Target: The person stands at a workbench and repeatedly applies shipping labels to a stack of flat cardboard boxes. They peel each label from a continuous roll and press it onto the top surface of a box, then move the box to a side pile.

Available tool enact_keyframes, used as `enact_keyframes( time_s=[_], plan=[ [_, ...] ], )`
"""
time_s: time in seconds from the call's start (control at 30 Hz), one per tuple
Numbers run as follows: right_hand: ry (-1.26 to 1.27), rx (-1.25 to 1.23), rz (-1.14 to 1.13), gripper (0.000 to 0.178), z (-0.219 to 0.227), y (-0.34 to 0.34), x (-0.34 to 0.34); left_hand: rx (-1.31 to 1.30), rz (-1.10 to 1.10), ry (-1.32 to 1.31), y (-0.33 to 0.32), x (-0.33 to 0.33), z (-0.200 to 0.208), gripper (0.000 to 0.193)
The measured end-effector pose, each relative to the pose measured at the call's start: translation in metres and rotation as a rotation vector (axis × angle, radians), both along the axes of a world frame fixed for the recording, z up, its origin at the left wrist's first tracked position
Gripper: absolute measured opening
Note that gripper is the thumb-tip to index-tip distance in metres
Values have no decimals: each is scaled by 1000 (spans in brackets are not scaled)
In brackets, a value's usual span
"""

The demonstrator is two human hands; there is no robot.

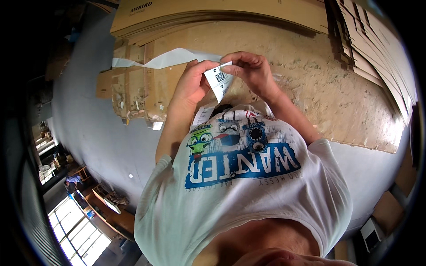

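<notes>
Between my hands is a white strip of labels [220,78] printed with black square codes, folded to a point at its lower end. My left hand [190,85] is closed, pinching the strip's left edge between thumb and fingers. At the upper right edge, my right hand [254,72] pinches it with thumb and forefinger. A long pale paper strip [171,58] trails leftward from behind my hands across the cardboard, twisted along its length. Whether it joins the labels is hidden by my fingers. More white printed paper [203,116] hangs below my left hand, against my shirt.
A worn brown cardboard sheet [310,84] covers the work surface. Flat cardboard [222,15] is stacked along its far side, and more flat sheets [375,53] lean at the right. Grey floor [95,119] stretches left toward a wooden table [115,219] and a distant person in blue [73,180].
</notes>
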State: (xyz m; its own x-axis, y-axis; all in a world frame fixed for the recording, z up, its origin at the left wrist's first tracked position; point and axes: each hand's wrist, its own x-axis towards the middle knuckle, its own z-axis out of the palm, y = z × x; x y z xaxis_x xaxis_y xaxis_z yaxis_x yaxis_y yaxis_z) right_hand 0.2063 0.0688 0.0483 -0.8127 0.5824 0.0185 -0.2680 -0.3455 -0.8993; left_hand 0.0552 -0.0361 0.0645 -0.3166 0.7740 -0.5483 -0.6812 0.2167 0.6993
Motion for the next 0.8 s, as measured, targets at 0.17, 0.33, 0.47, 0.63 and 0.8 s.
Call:
enact_keyframes(
  time_s=[0.17,0.33,0.47,0.63,0.8],
  plan=[
    [-29,294,-188,8,-12,2,-2,-20,77,-133,12,-7,-23,17],
    [-14,542,-366,9,-8,17,-5,-74,160,-93,19,-22,-37,20],
    [11,236,-477,10,14,93,18,-73,227,33,16,-33,-38,30],
    [-827,743,-737,24,-29,257,48,-108,169,-83,9,-47,-59,37],
    [-975,844,-653,27,-60,294,50,-126,203,-80,23,-32,-54,31]
  ],
)
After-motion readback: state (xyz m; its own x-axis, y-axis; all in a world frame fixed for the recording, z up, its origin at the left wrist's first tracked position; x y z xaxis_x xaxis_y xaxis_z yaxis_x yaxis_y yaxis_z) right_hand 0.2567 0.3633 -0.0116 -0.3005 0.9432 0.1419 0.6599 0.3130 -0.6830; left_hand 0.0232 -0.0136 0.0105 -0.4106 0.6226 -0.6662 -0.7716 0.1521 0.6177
